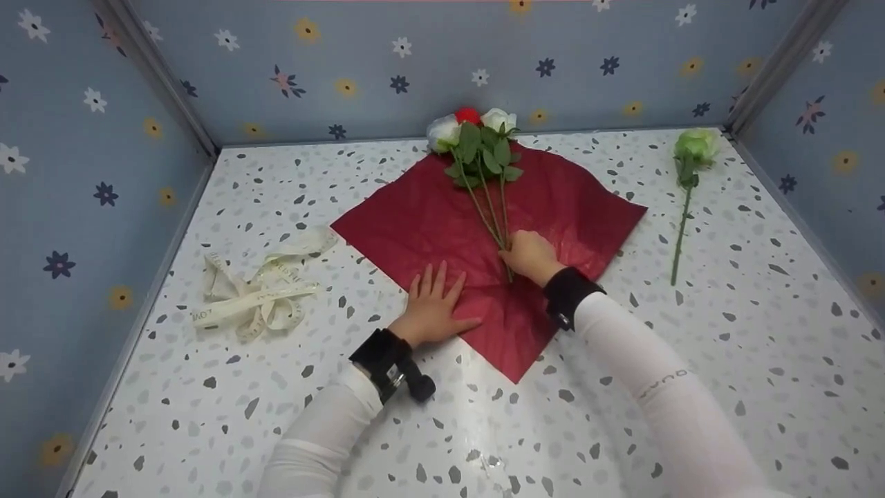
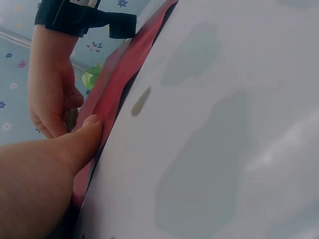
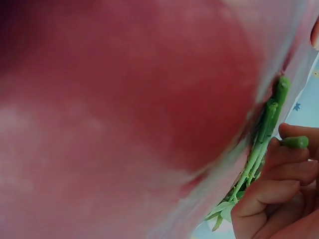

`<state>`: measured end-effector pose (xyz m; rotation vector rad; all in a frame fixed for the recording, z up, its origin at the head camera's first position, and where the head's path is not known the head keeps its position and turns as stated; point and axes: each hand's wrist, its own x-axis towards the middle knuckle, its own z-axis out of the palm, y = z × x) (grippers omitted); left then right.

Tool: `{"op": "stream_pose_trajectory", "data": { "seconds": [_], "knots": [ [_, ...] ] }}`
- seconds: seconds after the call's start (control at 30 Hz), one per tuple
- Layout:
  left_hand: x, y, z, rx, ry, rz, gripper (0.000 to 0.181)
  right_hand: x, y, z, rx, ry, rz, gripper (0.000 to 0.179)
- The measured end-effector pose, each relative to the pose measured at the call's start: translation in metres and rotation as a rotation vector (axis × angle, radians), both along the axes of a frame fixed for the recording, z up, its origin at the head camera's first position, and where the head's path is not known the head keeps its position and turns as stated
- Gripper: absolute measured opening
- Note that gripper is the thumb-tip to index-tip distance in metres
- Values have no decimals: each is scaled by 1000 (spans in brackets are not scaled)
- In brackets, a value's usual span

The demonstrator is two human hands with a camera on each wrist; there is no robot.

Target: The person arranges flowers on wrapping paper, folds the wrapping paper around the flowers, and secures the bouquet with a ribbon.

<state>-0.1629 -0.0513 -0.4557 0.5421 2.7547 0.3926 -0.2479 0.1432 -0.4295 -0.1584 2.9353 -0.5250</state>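
Dark red wrapping paper [image 1: 429, 214] lies spread on the table with one corner toward me. Three artificial roses, two white [image 1: 499, 121] and one red [image 1: 467, 115], rest on it, heads at the far edge and stems [image 1: 480, 204] converging toward me. My right hand [image 1: 532, 254] has curled fingers at the lower stems. In the right wrist view it pinches one green rose stem [image 3: 296, 142], while two other stem ends [image 3: 271, 112] lie beside the fingers on the paper. My left hand [image 1: 432, 311] lies flat, fingers spread, across the paper's near left edge.
A pale green rose [image 1: 696, 146] lies alone at the right of the speckled table [image 1: 760, 360]. Loosely heaped cream ribbon [image 1: 256, 301] with lettering is at the left. Flower-patterned panels [image 1: 387, 62] enclose the back and both sides.
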Motion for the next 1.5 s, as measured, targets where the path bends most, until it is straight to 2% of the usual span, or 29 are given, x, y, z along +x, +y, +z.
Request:
{"op": "stream_pose_trajectory", "data": {
  "seconds": [0.2,0.37,0.7,0.9,1.0,1.23,1.5],
  "knots": [
    [-2,1,-2,0,4,2,87,-1,0,-1,10,-38,2,28],
    [-3,1,-4,-2,1,4,86,0,0,-1,20,-66,20,31],
    [-2,1,-7,-6,10,7,87,2,3,-2,28,-52,49,33],
    [-2,1,-5,-11,11,8,87,0,8,1,-16,-45,31,40],
    [-2,1,-4,-12,8,10,87,-1,12,5,-36,-14,27,42],
    [-2,1,-2,-2,1,3,87,-5,22,14,-55,25,-11,38],
    [-1,1,-2,-5,10,1,86,-9,47,20,-68,44,-74,30]
  ]
}}
